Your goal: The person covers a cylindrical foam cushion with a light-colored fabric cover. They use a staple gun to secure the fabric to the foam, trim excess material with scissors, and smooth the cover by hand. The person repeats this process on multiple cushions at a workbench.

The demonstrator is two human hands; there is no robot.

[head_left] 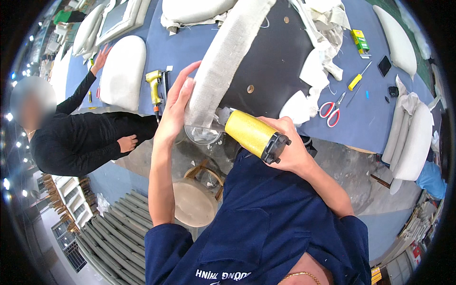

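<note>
My left hand lies flat, fingers spread, against the left side of a beige fabric-covered padded edge of a dark board on the blue table. My right hand grips a yellow staple gun with a black end, its nose pointed at the lower end of that fabric edge. Loose white fabric scraps hang by the board's near edge.
A second yellow staple gun lies on the blue table. Red-handled scissors, a yellow screwdriver, a phone and white cushions are spread around. A person in black leans at the left. A round stool stands below.
</note>
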